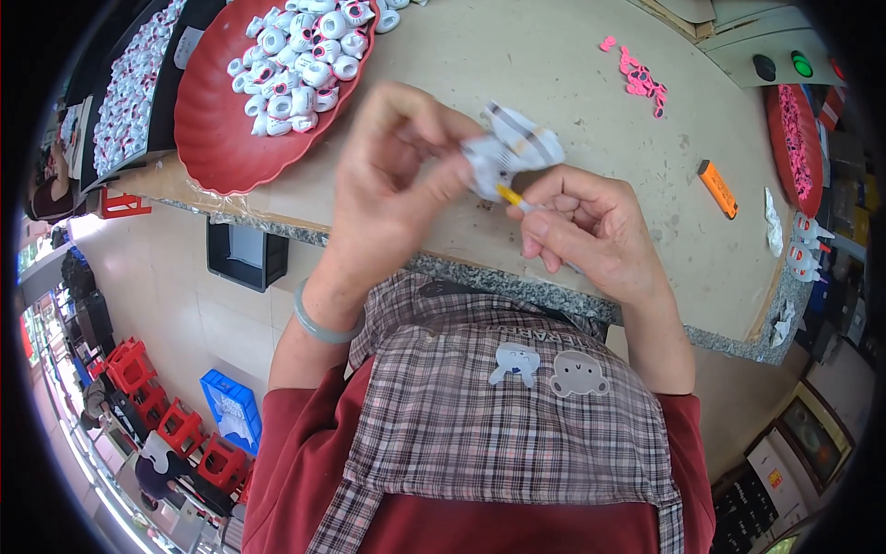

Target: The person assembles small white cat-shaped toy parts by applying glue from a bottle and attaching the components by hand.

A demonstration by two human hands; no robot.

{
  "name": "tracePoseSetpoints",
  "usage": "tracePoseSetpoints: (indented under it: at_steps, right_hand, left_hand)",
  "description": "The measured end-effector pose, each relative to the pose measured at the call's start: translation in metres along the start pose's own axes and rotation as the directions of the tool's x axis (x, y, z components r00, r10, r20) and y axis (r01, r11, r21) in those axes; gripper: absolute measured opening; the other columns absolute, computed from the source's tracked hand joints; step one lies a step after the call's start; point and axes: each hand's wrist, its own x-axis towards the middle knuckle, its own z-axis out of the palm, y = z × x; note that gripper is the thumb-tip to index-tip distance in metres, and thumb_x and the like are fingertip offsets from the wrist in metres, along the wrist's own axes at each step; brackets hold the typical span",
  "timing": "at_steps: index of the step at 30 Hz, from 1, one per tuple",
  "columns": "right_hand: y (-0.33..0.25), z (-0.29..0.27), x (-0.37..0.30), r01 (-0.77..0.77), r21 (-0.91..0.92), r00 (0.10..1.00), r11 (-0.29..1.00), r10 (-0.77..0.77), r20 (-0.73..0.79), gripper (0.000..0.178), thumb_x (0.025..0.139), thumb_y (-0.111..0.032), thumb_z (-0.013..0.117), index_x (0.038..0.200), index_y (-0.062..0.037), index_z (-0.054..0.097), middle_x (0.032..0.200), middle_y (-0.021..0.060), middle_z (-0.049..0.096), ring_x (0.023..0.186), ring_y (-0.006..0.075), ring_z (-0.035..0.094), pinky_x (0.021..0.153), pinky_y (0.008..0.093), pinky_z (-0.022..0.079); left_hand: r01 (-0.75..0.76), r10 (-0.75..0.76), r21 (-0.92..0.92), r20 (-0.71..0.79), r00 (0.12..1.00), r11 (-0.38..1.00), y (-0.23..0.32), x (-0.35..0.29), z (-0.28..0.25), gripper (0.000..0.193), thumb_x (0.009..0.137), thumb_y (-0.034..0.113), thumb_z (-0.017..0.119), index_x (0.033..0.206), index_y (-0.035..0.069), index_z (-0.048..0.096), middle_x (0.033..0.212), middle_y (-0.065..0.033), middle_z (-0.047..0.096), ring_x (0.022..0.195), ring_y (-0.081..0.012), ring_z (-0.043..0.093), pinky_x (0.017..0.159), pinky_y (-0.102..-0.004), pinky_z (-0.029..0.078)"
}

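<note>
Pinched in my left hand (397,175) is a crumpled white cloth or tissue (531,143) with dark stripes, a little above the table's front edge. My right hand (591,226) has its thumb and fingers closed on a thin, light-coloured stick-like tool (508,195) with a yellow section near the tip. The yellow part meets the lower side of the white cloth; its very end is hidden there. Motion blurs my left fingers and the cloth. A red scalloped tray (208,157) left of my left hand holds many small white cat-head-shaped pieces (300,65) with pink trim.
Small pink pieces (639,78) lie scattered at the far right. An orange oblong object (718,189) rests nearer me. Along the right edge stand a red dish (796,189) of pink pieces and small white bottles (806,249). A black bin (247,254) stands below the table's left front.
</note>
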Motion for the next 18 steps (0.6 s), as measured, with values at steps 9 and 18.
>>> tracePoseSetpoints:
  at_steps: [9, 18]
  right_hand:
    - [0.001, -0.011, -0.004, 0.016, 0.016, 0.999, 1.000, -0.017, 0.030, 0.013, 0.085, -0.008, 0.057, 0.091, 0.0033, 0.060, 0.067, 0.0058, 0.059, 0.058, 0.0054, 0.053, 0.049, 0.0182, 0.040]
    - [0.006, -0.016, -0.002, 0.142, 0.033, 0.990, 0.989, -0.142, 0.000, 0.013, 0.084, -0.012, 0.060, 0.090, -0.0002, 0.060, 0.070, 0.0035, 0.060, 0.061, 0.0044, 0.053, 0.050, 0.0162, 0.038]
  left_hand:
    - [-0.088, 0.099, 0.345, -0.014, 0.995, 0.934, 0.002, 0.003, -0.011, 0.020, 0.077, -0.008, 0.062, 0.096, 0.000, 0.058, 0.090, -0.0074, 0.062, 0.076, -0.0116, 0.058, 0.072, -0.0239, 0.047]
    - [-0.274, 0.216, 0.759, 0.179, 0.960, 0.590, 0.004, 0.007, -0.005, 0.024, 0.068, -0.012, 0.056, 0.088, -0.001, 0.065, 0.087, -0.0104, 0.060, 0.077, -0.0221, 0.058, 0.070, -0.0309, 0.048]
